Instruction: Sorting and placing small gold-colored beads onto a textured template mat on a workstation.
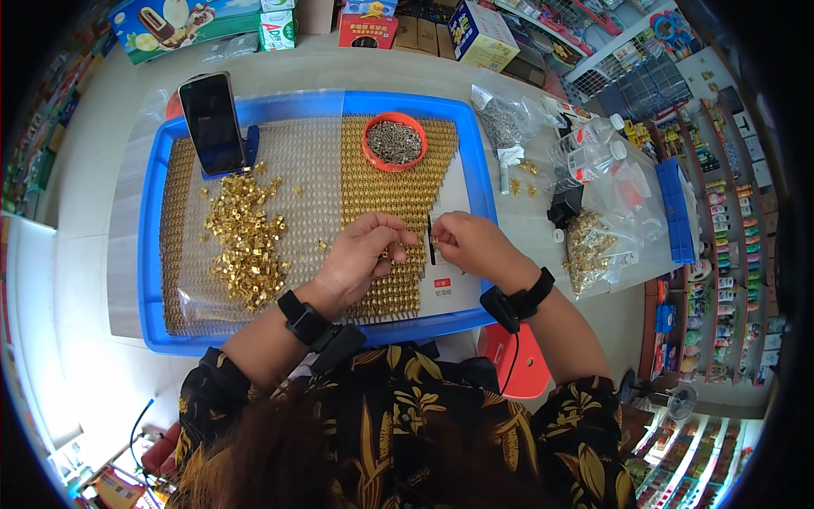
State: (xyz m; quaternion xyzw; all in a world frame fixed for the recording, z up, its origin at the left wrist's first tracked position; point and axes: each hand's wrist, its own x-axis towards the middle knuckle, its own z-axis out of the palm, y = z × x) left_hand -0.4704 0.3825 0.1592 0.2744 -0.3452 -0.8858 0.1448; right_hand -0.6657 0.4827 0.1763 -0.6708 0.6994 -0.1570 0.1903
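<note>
My left hand [360, 254] hovers over rows of small gold metal pieces [381, 293], its fingers curled inward. Gold shows at its fingertips, but I cannot separate it from the rows beneath. My right hand [468, 242] is closed in a pinch just to the right, beside a thin black upright strip [431, 242]; what it pinches is too small to name. Left of my hands, a heap of loose gold metal pieces [242, 246] lies on clear plastic sheeting [309, 187]. An orange round dish [394, 142] of small silver screw-like parts sits on the far rows.
A blue tray [487, 187] surrounds the work. A black phone [212, 123] leans upright at its far left. On the right lie a bag of silver parts [504, 119], a bag of gold pieces [589, 246] and clear plastic bottles [585, 148]. Boxes [483, 38] line the far edge; a red stool [530, 365] stands below.
</note>
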